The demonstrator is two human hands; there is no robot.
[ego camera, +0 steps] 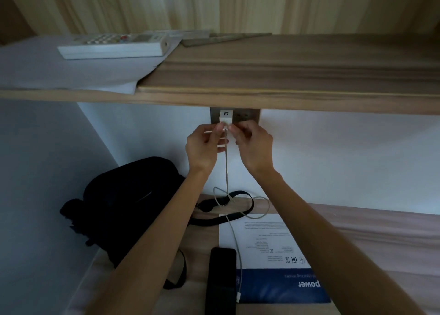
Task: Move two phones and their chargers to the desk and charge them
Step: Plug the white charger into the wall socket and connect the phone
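White charger (225, 117) sits in the wall socket (245, 116) above the worktop's (202, 231) rear edge, left hand (204, 145) and right hand (252, 143) pinching its cable (226, 172) plug to seat it, phone (221, 279) lying near the front edge.

Desk (381, 238) with black bag (123, 207), phone (221, 281), cable (234, 238), printed box (269, 262)

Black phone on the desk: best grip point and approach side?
Pinch the black phone across its long edges near the far end, coming from above. It lies flat, lengthwise away from the camera; the white cable runs along its right edge, so mind that side.
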